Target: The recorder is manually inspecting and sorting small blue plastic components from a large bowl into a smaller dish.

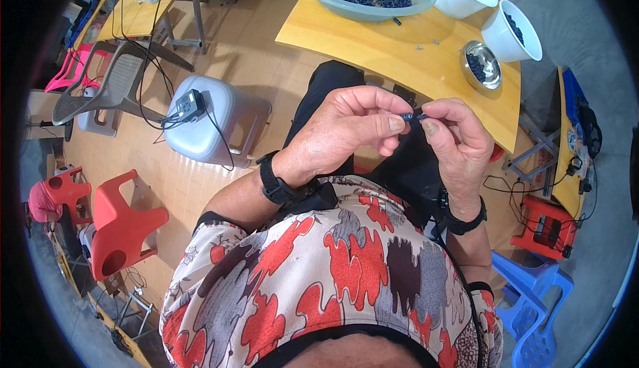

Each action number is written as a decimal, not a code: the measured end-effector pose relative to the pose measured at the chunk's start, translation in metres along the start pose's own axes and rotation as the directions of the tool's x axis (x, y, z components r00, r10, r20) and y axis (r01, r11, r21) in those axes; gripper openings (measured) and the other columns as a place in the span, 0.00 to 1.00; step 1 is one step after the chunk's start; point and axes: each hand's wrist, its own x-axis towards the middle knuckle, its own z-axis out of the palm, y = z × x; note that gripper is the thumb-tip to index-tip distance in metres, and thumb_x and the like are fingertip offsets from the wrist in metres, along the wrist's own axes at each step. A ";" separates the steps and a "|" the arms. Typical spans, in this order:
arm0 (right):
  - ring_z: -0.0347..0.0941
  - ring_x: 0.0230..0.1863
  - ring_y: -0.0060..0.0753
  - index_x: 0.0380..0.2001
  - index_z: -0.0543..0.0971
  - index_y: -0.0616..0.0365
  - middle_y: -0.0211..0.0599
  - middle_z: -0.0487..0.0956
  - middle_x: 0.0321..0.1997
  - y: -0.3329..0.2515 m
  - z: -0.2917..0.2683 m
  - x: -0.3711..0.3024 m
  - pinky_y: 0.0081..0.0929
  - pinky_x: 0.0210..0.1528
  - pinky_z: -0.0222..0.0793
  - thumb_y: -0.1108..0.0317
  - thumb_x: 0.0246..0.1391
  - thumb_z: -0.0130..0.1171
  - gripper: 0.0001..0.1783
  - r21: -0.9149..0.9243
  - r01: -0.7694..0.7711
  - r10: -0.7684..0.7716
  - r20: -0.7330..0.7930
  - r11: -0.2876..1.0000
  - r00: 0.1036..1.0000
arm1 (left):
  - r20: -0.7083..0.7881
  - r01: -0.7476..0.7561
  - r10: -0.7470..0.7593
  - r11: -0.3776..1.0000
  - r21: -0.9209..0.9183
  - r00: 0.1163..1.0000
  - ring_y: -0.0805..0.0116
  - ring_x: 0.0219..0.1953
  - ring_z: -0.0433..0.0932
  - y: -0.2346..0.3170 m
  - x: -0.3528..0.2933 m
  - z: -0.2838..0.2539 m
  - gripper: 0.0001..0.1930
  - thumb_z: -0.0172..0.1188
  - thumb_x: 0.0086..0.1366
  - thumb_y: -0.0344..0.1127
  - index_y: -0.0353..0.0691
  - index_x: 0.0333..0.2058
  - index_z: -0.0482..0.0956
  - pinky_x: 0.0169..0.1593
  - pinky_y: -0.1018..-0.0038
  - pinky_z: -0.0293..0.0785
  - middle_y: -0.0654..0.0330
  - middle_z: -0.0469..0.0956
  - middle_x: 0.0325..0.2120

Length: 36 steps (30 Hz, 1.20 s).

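- Pale green plastic basin (363,10) is sitting on the yellow wooden table (373,48), heaped with small dark blue pieces.
- White bowl (511,34) and steel dish (481,66) are holding the same pieces.
- Left hand (346,135) and right hand (459,143) are pinching one small blue piece (407,116) between fingertips, above the lap.

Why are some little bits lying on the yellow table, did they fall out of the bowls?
A few small pieces lie loose on the yellow table, outside the big bowl and the metal dish full of dark parts. They look like strays, though how they got there cannot be told. Otherwise nothing stands out; both hands pinch one small dark part.
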 end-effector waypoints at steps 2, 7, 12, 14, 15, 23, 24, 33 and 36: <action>0.73 0.38 0.21 0.36 0.76 0.66 0.35 0.76 0.37 0.001 0.001 0.001 0.17 0.41 0.69 0.84 0.49 0.56 0.09 -0.023 0.020 -0.019 0.019 1.000 1.000 | -0.005 -0.001 0.001 1.000 -0.005 1.000 0.77 0.27 0.75 0.000 0.001 -0.001 0.09 0.56 0.62 0.28 0.34 0.41 0.76 0.31 0.81 0.76 0.59 0.77 0.31; 0.73 0.36 0.22 0.34 0.77 0.65 0.35 0.77 0.34 0.004 0.000 0.004 0.17 0.38 0.68 0.84 0.47 0.56 0.09 -0.101 0.078 -0.072 0.059 0.992 0.996 | -0.018 -0.006 0.006 1.000 0.024 1.000 0.78 0.26 0.75 -0.001 0.001 0.000 0.09 0.56 0.62 0.28 0.33 0.41 0.76 0.30 0.82 0.75 0.60 0.77 0.30; 0.73 0.34 0.21 0.33 0.77 0.64 0.34 0.77 0.32 -0.001 0.000 0.005 0.16 0.36 0.68 0.83 0.47 0.57 0.08 -0.207 0.109 -0.100 0.053 0.972 0.994 | -0.029 -0.012 0.014 0.997 0.075 0.999 0.79 0.25 0.74 -0.001 -0.003 -0.003 0.08 0.56 0.62 0.28 0.34 0.40 0.76 0.29 0.82 0.73 0.61 0.77 0.28; 0.72 0.32 0.21 0.33 0.77 0.64 0.34 0.77 0.32 -0.006 -0.005 0.007 0.16 0.35 0.67 0.82 0.47 0.57 0.08 -0.226 0.058 -0.060 -0.002 0.972 0.998 | -0.035 -0.011 0.014 0.997 0.082 0.999 0.79 0.25 0.74 0.000 -0.001 -0.002 0.08 0.56 0.62 0.28 0.34 0.40 0.76 0.29 0.82 0.73 0.62 0.77 0.28; 0.72 0.32 0.20 0.33 0.78 0.63 0.33 0.77 0.31 -0.006 -0.005 0.008 0.15 0.34 0.67 0.83 0.46 0.58 0.08 -0.197 0.048 -0.049 -0.002 0.979 0.999 | -0.039 -0.013 0.017 0.996 0.087 0.999 0.80 0.25 0.74 0.000 0.000 -0.001 0.08 0.56 0.62 0.28 0.34 0.40 0.76 0.29 0.82 0.74 0.62 0.77 0.28; 0.71 0.28 0.18 0.31 0.78 0.62 0.32 0.77 0.30 -0.002 -0.001 0.011 0.14 0.29 0.66 0.83 0.45 0.58 0.08 -0.300 0.139 -0.106 0.123 0.944 0.987 | -0.028 -0.018 0.021 0.994 0.105 0.999 0.80 0.24 0.73 0.000 -0.001 -0.003 0.08 0.56 0.62 0.28 0.33 0.39 0.77 0.28 0.83 0.73 0.63 0.77 0.27; 0.71 0.27 0.18 0.31 0.78 0.62 0.32 0.77 0.29 -0.005 -0.001 0.013 0.14 0.28 0.66 0.83 0.45 0.58 0.08 -0.334 0.153 -0.112 0.139 0.930 0.984 | -0.027 -0.021 0.025 0.991 0.132 0.999 0.80 0.24 0.73 0.000 0.000 -0.003 0.08 0.56 0.62 0.28 0.33 0.39 0.77 0.28 0.83 0.73 0.63 0.77 0.27; 0.68 0.26 0.19 0.29 0.78 0.61 0.31 0.76 0.29 -0.011 -0.004 0.020 0.16 0.28 0.64 0.81 0.45 0.58 0.06 -0.423 0.094 0.028 0.274 0.901 0.961 | -0.043 0.016 -0.008 0.983 0.185 0.999 0.82 0.24 0.72 0.000 -0.001 -0.002 0.06 0.55 0.63 0.28 0.33 0.37 0.77 0.28 0.84 0.71 0.65 0.76 0.25; 0.69 0.29 0.18 0.33 0.77 0.62 0.30 0.76 0.30 -0.008 -0.007 0.019 0.15 0.31 0.64 0.81 0.46 0.58 0.08 -0.349 0.039 0.071 0.298 0.936 0.952 | -0.032 -0.017 0.022 0.990 0.141 0.999 0.81 0.24 0.72 -0.001 -0.002 -0.001 0.07 0.54 0.63 0.28 0.33 0.38 0.77 0.28 0.84 0.71 0.65 0.76 0.25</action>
